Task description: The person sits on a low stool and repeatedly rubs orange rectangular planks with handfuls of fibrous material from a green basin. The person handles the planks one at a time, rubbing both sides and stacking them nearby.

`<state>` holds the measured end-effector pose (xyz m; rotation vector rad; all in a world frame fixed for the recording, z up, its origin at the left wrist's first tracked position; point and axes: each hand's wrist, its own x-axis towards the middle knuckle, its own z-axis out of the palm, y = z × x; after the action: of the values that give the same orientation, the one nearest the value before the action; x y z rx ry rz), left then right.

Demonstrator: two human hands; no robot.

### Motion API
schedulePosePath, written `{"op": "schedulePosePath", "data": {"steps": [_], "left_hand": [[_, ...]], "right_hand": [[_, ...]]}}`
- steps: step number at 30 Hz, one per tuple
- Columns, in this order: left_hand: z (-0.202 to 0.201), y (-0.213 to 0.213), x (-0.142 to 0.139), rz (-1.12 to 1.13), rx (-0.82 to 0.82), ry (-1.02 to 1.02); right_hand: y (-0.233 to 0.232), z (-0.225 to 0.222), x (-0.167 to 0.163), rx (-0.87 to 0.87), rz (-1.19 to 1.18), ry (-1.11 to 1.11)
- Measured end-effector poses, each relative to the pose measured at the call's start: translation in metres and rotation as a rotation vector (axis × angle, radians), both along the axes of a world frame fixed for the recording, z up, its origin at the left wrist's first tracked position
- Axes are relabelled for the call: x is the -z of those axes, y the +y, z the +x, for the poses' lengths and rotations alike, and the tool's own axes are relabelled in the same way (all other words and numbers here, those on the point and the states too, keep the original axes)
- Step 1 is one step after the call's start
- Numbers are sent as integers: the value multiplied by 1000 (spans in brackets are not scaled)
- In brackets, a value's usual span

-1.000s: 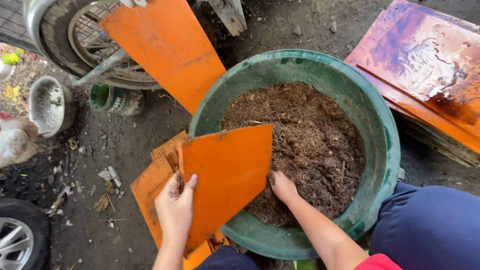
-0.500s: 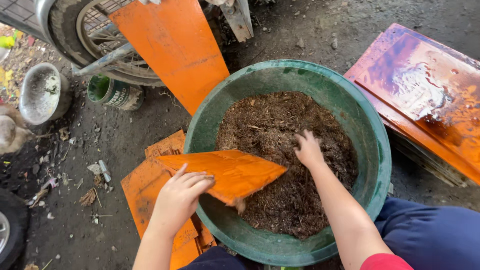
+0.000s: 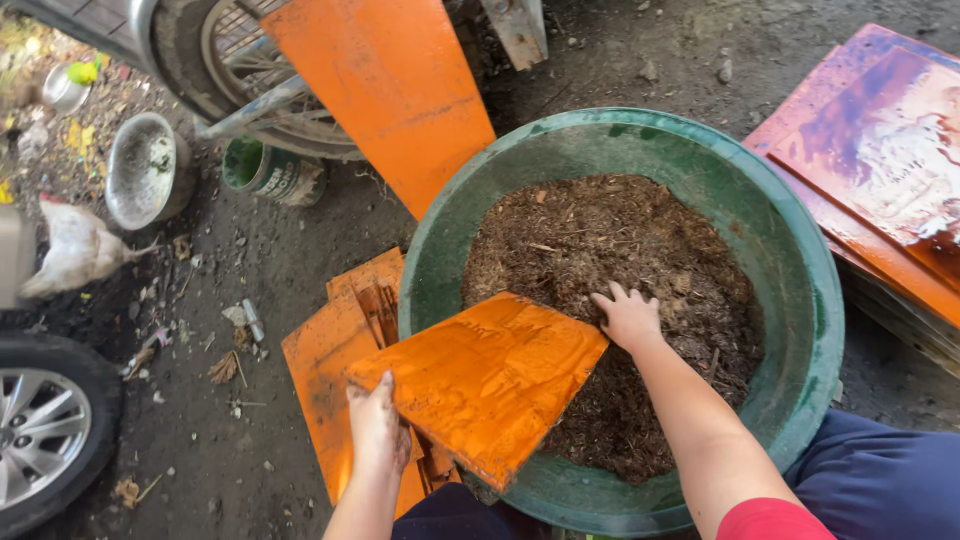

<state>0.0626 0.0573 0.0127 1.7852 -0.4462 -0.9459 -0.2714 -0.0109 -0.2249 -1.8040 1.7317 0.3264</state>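
Head cam looks straight down at a big green basin (image 3: 800,250) sitting on dirt ground, loaded with dark brown crumbly stuff (image 3: 620,260), looks like compost or coco husk mix. Left hand (image 3: 378,425) grips the near-left edge of an orange board (image 3: 485,375), thumb on top, and the board lies tilted across the basin's near-left rim with its far corner over the mix. Right hand (image 3: 628,318) is open, fingers spread, palm down, pressed into the brown stuff just beside the board's right edge.

More orange boards (image 3: 330,370) lie flat on the ground to the left of the basin, under the held one. Another long orange plank (image 3: 390,90) leans at the far side, against a wheel (image 3: 215,55). A stack of reddish-orange panels (image 3: 880,170) sits on the right. Far left there's a green can (image 3: 262,170), a metal bowl (image 3: 140,165), and a white chicken (image 3: 70,255). A car tyre with a silver rim (image 3: 40,430) pokes in at near left.
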Motion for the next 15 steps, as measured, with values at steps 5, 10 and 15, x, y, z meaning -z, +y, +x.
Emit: {"op": "schedulePosePath", "data": {"steps": [5,10,15], "left_hand": [[8,2,6,-152,159,25],[0,-12,17,-168,367,42],[-8,-45,32,-178,554,-146]], "right_hand": [[24,-16,18,21,-38,30],[37,-27,25,133,-42,-8],[11,-41,-14,868,-105,-537]]}}
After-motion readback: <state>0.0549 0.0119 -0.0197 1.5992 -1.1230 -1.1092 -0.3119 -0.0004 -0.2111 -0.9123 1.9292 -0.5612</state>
